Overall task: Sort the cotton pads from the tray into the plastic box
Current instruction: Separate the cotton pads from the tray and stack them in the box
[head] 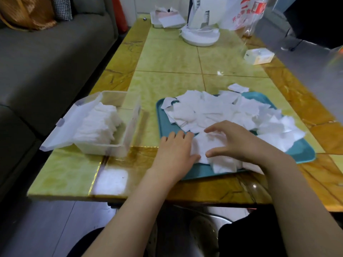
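Nearest you, both bare forearms reach out over the near edge of the glossy yellow-green marbled surface (167, 58). Your left hand (176, 149) lies flat at the near left part of the teal rectangular plastic tray (161, 117). Its fingers are straight and together, its grip is open, and the fingertips press against the edge of a small heap of pads. Your right hand (239, 143) arches over that same heap with thumb and forefinger spread well apart. Its grip is open too, and the thumb tip touches the top pad.

The white square cotton pads (213, 112) lie loose and overlapping across most of the tray. They are piled thickest toward its far and right sides, and some spill over the right rim. One pad sits on the surface just beyond the tray's far edge.

Left of the tray, just beside it, stands the clear rectangular plastic box (133, 115). Its frosted hinged lid (61, 127) is folded open to the left, over the edge of the surface. A row of pads stands packed on edge inside, along the box's left side.

Farther back on the right lies a small white and yellow carton (259, 55). At the far end stand a white round appliance base (200, 37), a white plastic bag with red print (241, 13) and a shallow white container holding papers (167, 20). A grey sofa (46, 52) runs along the left of the surface.
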Available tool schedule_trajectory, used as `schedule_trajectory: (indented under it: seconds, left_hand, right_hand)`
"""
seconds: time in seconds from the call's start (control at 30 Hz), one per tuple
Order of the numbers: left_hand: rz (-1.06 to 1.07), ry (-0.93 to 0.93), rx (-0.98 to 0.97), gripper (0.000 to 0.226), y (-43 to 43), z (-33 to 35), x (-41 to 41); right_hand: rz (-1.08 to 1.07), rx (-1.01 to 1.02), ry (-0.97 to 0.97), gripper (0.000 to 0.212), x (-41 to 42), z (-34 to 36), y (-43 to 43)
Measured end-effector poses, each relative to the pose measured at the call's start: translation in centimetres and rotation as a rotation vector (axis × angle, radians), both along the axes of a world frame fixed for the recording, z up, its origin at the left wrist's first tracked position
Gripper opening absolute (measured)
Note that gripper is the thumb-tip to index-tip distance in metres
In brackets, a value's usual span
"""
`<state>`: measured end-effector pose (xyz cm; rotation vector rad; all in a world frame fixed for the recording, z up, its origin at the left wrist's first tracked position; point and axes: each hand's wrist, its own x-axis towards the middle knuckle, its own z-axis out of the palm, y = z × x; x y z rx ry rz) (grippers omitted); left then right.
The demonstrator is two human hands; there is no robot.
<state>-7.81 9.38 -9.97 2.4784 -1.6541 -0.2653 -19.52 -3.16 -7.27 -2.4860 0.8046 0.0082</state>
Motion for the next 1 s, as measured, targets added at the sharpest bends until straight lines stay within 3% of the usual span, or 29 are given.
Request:
schedule_trajectory:
  seconds: [0.2, 0.4, 0.53, 0.77, 0.87, 1.0]
  left_hand:
    - [-0.008, 0.002, 0.003, 0.057, -0.7, -0.2, -0.4]
    - [0.066, 0.167, -0.049, 0.038, -1.1, -0.1, -0.6]
    - [0.196, 0.402, -0.234, 0.014, -1.3, 0.0, -0.3]
    - [0.33, 0.465, -0.51, 0.023, -0.9, 0.4, 0.5]
    - [0.333, 0.468, -0.578, 0.021, -0.6, 0.9, 0.3]
    - [0.318, 0.559, -0.689, 0.025, -0.5, 2.0, -0.2]
  right_hand:
    - [-0.035, -0.016, 0.107, 0.043, -0.8, 0.0, -0.7]
    - [-0.081, -0.017, -0.064, 0.009, 0.2, 0.2, -0.2]
    - [-0.16, 0.073, -0.31, 0.003, 1.1, 0.3, 0.3]
    - [-0.249, -0.089, -0.413, 0.01, 1.9, -0.5, 0.6]
    - [-0.258, -0.161, -0.591, 0.006, 2.0, -0.3, 0.8]
    - [-0.246, -0.053, -0.762, 0.007, 2.1, 0.2, 1.3]
